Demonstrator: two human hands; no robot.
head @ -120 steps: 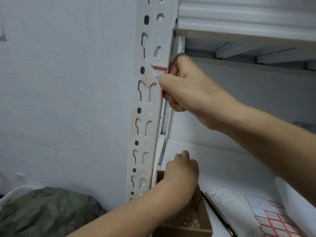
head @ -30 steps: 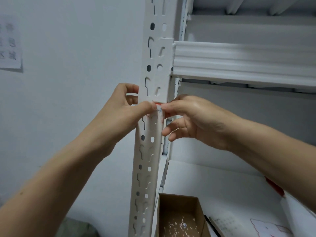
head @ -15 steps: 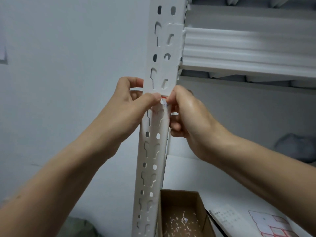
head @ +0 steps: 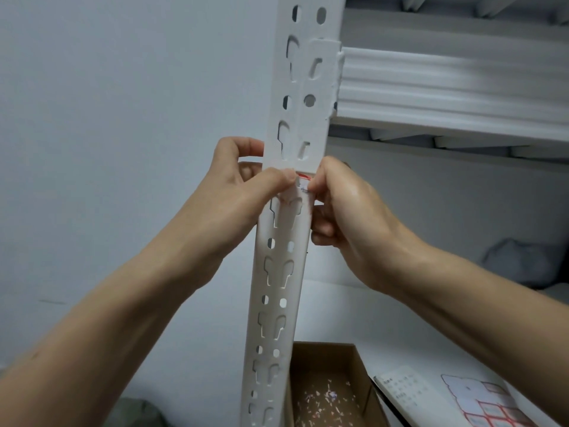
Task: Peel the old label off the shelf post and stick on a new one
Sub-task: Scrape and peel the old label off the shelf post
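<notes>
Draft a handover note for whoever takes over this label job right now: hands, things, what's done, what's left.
Left hand: grips the shelf post, thumb pressed beside the old label.
Right hand: pinches the old label's right edge with curled fingertips.
Old label: only a small red-and-white scrap remains on the post front.
Cardboard box on the lower shelf holds peeled scraps; the new label sheet lies to its right.
Done: most of the label looks scraped off.
Left: clear the remnant, then stick on a new label.
</notes>
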